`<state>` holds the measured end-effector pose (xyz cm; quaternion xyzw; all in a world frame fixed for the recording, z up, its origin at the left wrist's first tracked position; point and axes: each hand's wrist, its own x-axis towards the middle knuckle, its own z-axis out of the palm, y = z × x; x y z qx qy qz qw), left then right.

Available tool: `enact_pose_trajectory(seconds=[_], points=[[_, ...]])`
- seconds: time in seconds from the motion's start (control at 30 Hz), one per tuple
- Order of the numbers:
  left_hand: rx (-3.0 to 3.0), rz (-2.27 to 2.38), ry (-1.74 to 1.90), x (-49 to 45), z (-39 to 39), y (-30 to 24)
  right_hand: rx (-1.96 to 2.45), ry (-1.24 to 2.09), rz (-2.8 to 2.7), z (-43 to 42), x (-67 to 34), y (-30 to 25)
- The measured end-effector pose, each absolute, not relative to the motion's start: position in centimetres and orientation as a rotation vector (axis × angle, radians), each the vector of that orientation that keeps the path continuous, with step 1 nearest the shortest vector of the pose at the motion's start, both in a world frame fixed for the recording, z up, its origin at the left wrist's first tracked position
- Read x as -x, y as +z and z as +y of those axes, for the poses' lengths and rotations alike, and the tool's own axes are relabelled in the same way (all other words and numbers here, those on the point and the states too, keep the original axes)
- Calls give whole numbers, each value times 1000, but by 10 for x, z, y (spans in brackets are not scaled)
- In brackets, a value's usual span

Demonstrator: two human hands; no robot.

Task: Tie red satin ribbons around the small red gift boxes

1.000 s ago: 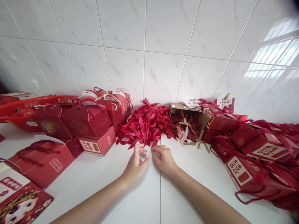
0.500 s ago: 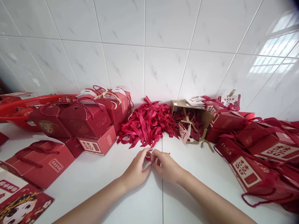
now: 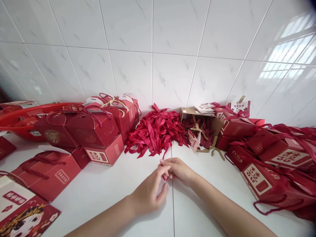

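Centrally on the smooth white worktop (image 3: 138,227), a loose heap of glossy crimson satin ribbons (image 3: 158,131) lies straight ahead. The left hand (image 3: 149,191), thumb parted from fingers, meets the right hand (image 3: 180,171), its own hold unclear; the right, nearer the heap, looks pinched on one narrow red ribbon (image 3: 164,154) pointing lengthwise toward it.

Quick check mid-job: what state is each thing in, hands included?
Left hand: fingers partly curled, thumb apart.
Right hand: fingers bent in, grip partly hidden.
Red ribbon piece: between the hands, mostly covered.
Ribbon pile: loose, tangled.
Cardboard box: open, dark red pieces inside.
Cards: stacked.
Red basket: open-topped, holding red items.
Front-left gift box: upright, rope handles drooping.
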<state>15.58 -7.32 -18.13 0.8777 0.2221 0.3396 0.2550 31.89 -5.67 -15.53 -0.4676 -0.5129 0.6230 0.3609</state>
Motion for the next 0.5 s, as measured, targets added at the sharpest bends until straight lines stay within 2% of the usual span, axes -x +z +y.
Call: enact_pose_trajectory(seconds=[0.5], points=[[-2649, 114, 662, -167, -121, -190, 1228, 1482, -831, -21, -367, -168]])
